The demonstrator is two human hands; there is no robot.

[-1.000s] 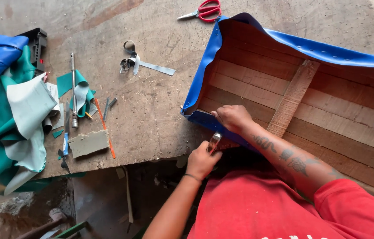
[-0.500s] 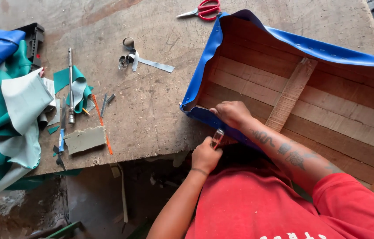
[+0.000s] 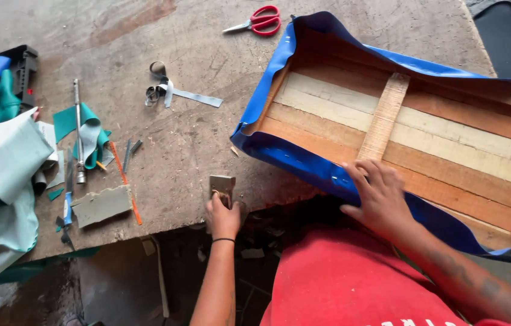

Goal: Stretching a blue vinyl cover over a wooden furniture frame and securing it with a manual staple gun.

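Your left hand [image 3: 224,216] was at the near edge of the workbench [image 3: 207,139], and its fingers were curled together around the lower part of a small flat metal piece [image 3: 222,185]. This piece rested on the bench top, directly beyond your knuckles, with its long side pointing away from you. I could not tell what kind of tool it was, because your fingers covered its lower end.

Your right hand [image 3: 379,196] lay flat with the fingers spread apart. It pressed on the blue cover [image 3: 304,160] where this cover was folded over the near rail of the wooden seat frame [image 3: 424,130]. The hand held nothing; it only pushed the material down.

Seen from the metal piece, the frame lay to the right and a little farther from you, and its near left corner was close to the piece but not touching it. The long axis of the frame ran from left to right, slightly sloping toward you at the right end. So your left hand was the nearer one to the metal piece, and your right hand was the one already on the frame.

To the left of the metal piece, a grey block [image 3: 101,205] lay near the bench edge. Farther left were green and pale scraps [image 3: 8,163]. Well beyond the piece, red scissors [image 3: 258,21] lay at the far side of the bench.
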